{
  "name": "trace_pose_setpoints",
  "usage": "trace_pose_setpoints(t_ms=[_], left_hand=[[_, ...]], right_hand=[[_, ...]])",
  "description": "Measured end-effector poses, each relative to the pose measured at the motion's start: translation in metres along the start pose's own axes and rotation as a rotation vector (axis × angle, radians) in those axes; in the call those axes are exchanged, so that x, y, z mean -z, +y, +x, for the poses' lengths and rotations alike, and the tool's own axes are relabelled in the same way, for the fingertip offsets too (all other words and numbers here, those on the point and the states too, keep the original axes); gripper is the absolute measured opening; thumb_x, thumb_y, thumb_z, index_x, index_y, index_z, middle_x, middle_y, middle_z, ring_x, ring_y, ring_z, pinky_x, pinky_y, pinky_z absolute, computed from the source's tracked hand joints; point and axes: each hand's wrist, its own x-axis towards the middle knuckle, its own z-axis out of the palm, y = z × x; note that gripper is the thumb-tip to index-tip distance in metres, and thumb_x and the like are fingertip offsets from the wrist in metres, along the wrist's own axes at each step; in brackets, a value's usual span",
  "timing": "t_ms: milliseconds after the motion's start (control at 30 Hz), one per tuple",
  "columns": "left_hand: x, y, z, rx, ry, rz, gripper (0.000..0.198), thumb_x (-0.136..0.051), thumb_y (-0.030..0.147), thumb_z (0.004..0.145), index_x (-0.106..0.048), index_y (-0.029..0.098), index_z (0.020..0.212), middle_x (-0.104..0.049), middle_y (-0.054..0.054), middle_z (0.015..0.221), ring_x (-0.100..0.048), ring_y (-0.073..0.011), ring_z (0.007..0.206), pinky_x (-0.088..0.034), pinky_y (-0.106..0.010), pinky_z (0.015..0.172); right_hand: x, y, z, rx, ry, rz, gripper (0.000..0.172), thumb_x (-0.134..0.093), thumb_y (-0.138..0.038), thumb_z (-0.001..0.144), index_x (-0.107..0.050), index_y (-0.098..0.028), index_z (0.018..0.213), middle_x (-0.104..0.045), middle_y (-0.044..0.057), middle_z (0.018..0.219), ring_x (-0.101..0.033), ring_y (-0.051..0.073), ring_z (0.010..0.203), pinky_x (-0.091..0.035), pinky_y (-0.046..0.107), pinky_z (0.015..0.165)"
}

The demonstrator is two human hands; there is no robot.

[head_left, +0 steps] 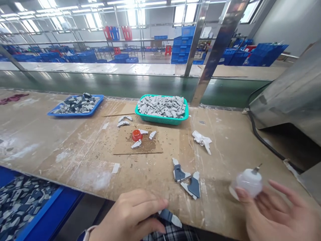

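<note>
Near the table's front edge, my left hand (135,212) is closed on a dark grey and light grey plastic part (171,217), its near end hidden by the fingers. At the right, my right hand (281,209) has its thumb and fingers around a translucent squeeze bottle (249,182) with a metal needle tip; the index finger stands off it. Between the hands lie two angular parts in the same greys, one part (178,172) behind the other part (193,187). Farther back, a red cup (137,135) stands on a stained cardboard piece (122,144) with several light grey pieces (152,135) around it.
A green basket (160,119) heaped with light grey pieces and a blue tray (75,113) of mixed pieces stand at the back. A crumpled white cloth (202,140) lies right of centre. Lower left is a blue bin (47,207) of parts. A metal duct (291,90) rises at right.
</note>
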Motion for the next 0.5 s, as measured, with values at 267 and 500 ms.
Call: trace_pose_setpoints(t_ms=[267,500], left_hand=[[-0.023,0.004,-0.007,-0.023,0.163,0.045,0.027,-0.055,0.023,0.103,-0.063,0.014,0.127,-0.075,-0.007,0.093,-0.069,-0.0144,0.079,-0.059,-0.023,0.070],[-0.027,0.006,-0.012,-0.014,0.151,0.058,0.037,-0.054,0.004,0.098,-0.060,0.014,0.133,-0.071,-0.007,0.096,-0.064,-0.0136,0.083,-0.054,-0.022,0.072]], right_hand=[[0.000,0.021,0.011,0.090,-0.156,0.011,0.091,-0.093,-0.049,0.036,-0.047,-0.024,0.110,-0.064,0.016,0.120,-0.062,0.042,0.116,-0.039,0.061,0.111],[0.001,0.031,0.007,0.177,-0.100,-0.126,0.088,-0.087,-0.066,0.052,-0.056,-0.020,0.121,-0.064,0.015,0.123,-0.063,0.037,0.114,-0.041,0.062,0.109]])
